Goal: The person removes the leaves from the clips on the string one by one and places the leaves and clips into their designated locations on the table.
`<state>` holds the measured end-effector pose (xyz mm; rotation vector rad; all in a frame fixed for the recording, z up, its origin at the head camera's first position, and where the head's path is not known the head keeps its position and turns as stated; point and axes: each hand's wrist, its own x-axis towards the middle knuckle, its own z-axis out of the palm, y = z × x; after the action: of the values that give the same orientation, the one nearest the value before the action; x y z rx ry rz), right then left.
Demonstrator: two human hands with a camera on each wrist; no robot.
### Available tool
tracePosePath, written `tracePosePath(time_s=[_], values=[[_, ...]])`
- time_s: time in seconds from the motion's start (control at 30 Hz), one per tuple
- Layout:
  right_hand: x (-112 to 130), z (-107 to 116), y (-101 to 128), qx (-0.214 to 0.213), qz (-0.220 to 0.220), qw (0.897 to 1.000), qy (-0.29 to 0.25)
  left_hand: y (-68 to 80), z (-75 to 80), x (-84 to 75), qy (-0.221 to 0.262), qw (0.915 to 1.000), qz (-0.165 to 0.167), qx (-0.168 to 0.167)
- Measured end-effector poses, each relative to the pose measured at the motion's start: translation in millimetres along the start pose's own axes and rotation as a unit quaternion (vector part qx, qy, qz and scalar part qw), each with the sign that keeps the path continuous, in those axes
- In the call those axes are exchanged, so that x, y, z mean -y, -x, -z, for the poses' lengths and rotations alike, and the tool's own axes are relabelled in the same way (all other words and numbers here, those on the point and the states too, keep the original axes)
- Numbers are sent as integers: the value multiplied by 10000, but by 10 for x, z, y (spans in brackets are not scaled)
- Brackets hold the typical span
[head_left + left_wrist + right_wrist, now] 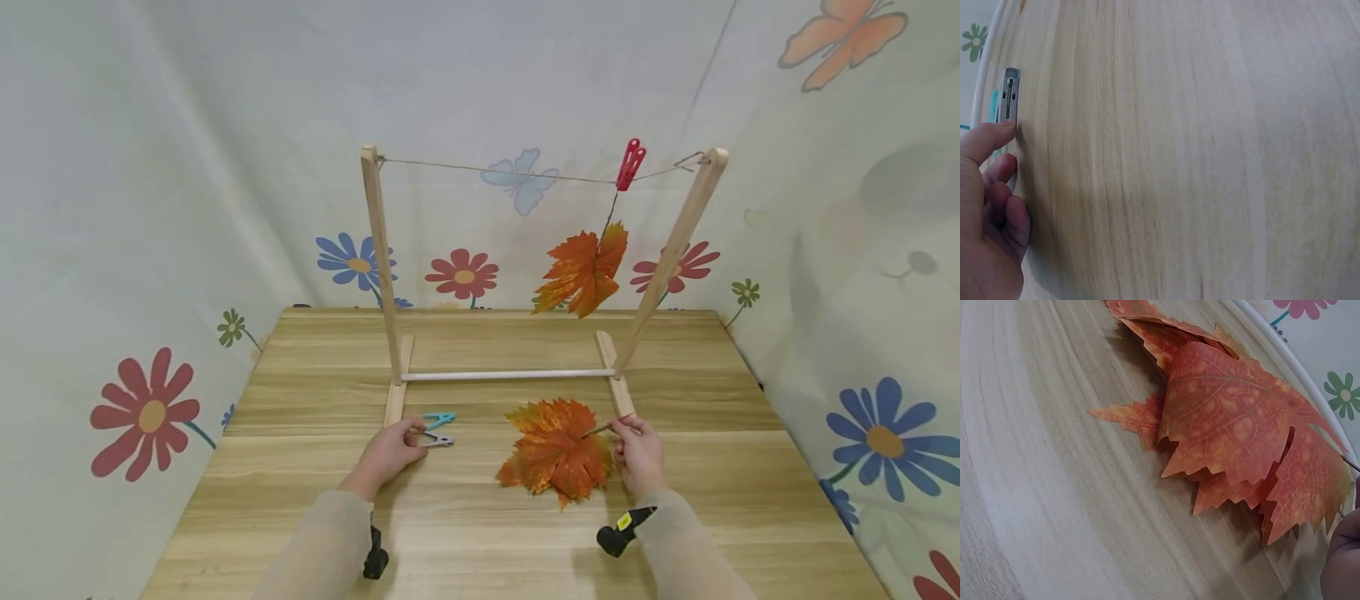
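My left hand [392, 454] pinches a grey clothespin [441, 440] between thumb and fingers, low over the table. In the left wrist view the thumb lies at the near end of this clothespin [1010, 94]. Just behind it is a turquoise clothespin [441, 418], partly hidden in the left wrist view. With thumb and fingertips, my right hand [640, 458] holds the stem of an orange-red artificial leaf [558, 454]. The leaf [1229, 419] spreads out left of that hand, its jagged lobes low over the wood. Only part of the right hand [1342, 556] shows in its wrist view.
A wooden frame [381, 250] stands at the table's back, with a string [480, 169] between its posts. From the string hangs another orange leaf [585, 271], held by a red clothespin [631, 167]. A white rod [510, 375] joins the frame's feet on the wooden table [480, 542].
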<state>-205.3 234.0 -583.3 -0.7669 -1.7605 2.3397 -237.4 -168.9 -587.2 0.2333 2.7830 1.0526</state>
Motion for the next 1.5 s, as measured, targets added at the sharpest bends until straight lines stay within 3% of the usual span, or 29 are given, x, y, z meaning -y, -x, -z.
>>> tracePosePath(time_s=[0.37, 0.6, 0.73, 1.0, 1.5], values=[[33, -26, 17, -15, -130, 9999, 84, -10, 13, 15, 202, 9996, 65, -172], [-8, -24, 23, 169, 388, 9990, -158, -20, 28, 15, 868, 9953, 373, -230], [24, -36, 39, 40, 244, 9996, -152, -41, 50, 10, 1181, 9911, 501, -365], [82, -6, -3, -76, -233, 9997, 63, -74, 107, -53, 1157, 9915, 442, -395], [125, 56, 1, -283, -192, 9989, 334, -162, 127, -174, 1228, 9910, 376, -373]])
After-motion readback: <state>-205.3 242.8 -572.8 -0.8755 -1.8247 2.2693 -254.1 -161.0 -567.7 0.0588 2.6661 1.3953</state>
